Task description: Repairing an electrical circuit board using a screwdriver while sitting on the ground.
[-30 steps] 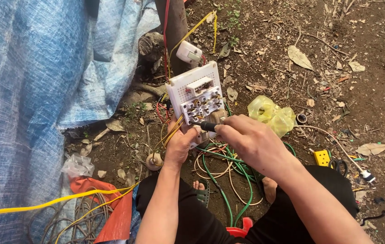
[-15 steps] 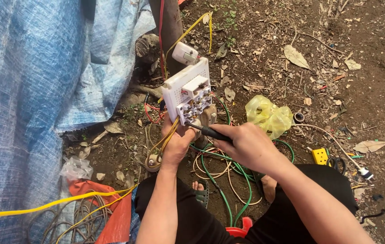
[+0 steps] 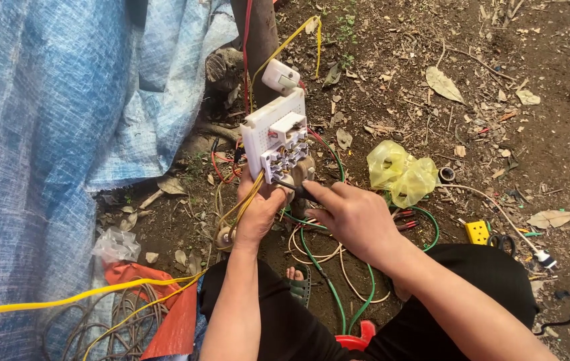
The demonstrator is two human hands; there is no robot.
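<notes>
Frame centre: left hand (image 3: 258, 212) grips white plastic switchboard (image 3: 275, 136) steady; right hand (image 3: 355, 217) pinches dark screwdriver (image 3: 292, 187), best kept square to terminal.

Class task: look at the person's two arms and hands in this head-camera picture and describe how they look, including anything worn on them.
Both forearms are bare, with no sleeves in view. The left hand and right hand wear no gloves, and no rings, watch or bracelet show on either. The fingers are bare too. Dark black clothing covers the legs below the arms.
</notes>
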